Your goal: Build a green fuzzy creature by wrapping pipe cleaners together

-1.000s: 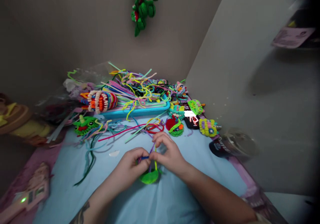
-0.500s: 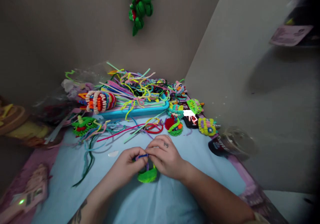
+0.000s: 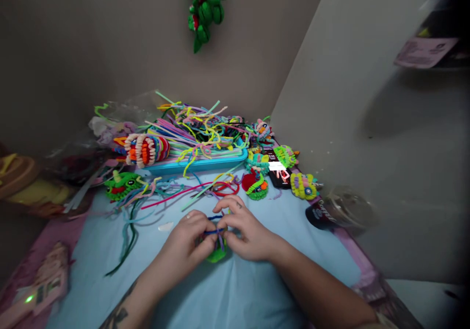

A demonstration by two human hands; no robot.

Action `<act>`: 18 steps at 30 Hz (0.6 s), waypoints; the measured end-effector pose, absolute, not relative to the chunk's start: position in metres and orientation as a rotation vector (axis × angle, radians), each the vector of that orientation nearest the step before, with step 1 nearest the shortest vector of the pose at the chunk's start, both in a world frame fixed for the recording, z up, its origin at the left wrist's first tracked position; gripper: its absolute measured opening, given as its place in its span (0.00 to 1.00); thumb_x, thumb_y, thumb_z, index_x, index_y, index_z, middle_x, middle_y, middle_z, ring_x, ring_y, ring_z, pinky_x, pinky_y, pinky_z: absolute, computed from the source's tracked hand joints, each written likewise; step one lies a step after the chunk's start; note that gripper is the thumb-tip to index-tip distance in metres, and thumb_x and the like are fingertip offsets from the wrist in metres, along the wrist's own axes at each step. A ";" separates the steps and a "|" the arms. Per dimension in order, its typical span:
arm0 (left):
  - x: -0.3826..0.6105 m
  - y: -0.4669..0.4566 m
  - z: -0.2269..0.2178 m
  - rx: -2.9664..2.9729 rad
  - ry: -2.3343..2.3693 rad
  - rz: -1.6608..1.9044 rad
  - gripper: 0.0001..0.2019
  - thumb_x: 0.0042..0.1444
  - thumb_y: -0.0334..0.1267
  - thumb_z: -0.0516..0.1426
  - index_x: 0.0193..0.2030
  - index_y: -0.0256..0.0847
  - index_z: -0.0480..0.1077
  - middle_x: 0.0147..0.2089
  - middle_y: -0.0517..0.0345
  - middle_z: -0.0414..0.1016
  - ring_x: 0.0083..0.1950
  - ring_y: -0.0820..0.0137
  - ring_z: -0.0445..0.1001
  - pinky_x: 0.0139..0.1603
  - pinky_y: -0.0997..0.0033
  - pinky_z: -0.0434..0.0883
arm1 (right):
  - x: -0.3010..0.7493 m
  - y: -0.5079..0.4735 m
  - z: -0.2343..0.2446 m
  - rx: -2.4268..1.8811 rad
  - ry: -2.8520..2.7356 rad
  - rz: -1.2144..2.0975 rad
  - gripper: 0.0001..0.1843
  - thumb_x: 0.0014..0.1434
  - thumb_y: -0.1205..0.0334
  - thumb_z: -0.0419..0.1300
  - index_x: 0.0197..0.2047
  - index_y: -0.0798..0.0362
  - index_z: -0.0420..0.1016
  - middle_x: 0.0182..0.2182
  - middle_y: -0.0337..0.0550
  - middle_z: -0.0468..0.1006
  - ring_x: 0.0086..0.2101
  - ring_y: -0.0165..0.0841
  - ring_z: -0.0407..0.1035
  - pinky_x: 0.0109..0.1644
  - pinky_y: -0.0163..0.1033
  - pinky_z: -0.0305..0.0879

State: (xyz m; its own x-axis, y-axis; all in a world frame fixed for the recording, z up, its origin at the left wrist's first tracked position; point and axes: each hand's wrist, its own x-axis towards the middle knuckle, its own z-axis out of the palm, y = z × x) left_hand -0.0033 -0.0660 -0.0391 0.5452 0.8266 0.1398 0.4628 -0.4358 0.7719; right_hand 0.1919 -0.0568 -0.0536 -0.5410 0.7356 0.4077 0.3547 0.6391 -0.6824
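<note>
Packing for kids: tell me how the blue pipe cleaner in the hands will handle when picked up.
Probably bendable yet shape-holding: the blue pipe cleaner sits kinked between left hand and right hand. Likely very light, thin like the curled strands in the teal tray. Fuzzy, so unlikely to slip.

1. A blue tray (image 3: 205, 165) stood at the back, heaped with loose pipe cleaners (image 3: 194, 126).
2. A striped coil figure (image 3: 145, 149) lay at its left end, with a green horned figure (image 3: 121, 184) in front.
3. A red-and-green figure (image 3: 255, 184) sat near a yellow-green figure (image 3: 303, 185).
4. A blurred dark object (image 3: 340, 211), possibly a jar, lay to the right.
5. A green figure (image 3: 203, 11) hung on the wall.
</note>
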 end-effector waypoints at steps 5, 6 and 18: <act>-0.004 -0.067 -0.036 2.009 1.022 0.634 0.10 0.59 0.37 0.52 0.29 0.40 0.70 0.30 0.57 0.69 0.37 0.68 0.67 0.39 0.69 0.63 | 0.191 -0.057 -0.055 -0.800 -2.141 0.681 0.09 0.49 0.72 0.62 0.34 0.50 0.72 0.43 0.44 0.70 0.49 0.38 0.62 0.56 0.49 0.61; -0.004 -0.067 -0.036 1.999 1.023 0.623 0.10 0.59 0.37 0.52 0.29 0.40 0.70 0.30 0.57 0.69 0.37 0.68 0.68 0.38 0.70 0.63 | 0.191 -0.057 -0.055 -0.795 -2.133 0.670 0.07 0.51 0.70 0.62 0.34 0.50 0.72 0.42 0.44 0.70 0.49 0.37 0.63 0.55 0.49 0.61; -0.002 -0.067 -0.032 1.907 1.074 0.687 0.08 0.58 0.36 0.53 0.31 0.39 0.71 0.31 0.56 0.70 0.36 0.68 0.68 0.39 0.71 0.63 | 0.187 -0.060 -0.066 -0.815 -2.059 0.325 0.08 0.58 0.62 0.59 0.43 0.50 0.71 0.44 0.47 0.69 0.48 0.40 0.62 0.52 0.51 0.63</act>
State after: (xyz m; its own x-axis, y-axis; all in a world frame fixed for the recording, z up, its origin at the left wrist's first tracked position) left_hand -0.0019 -0.0673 -0.0320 0.4864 0.8715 0.0625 0.4223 -0.2971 0.8564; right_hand 0.1868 -0.0604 -0.0662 -0.4043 0.6562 0.6371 0.4282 0.7513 -0.5021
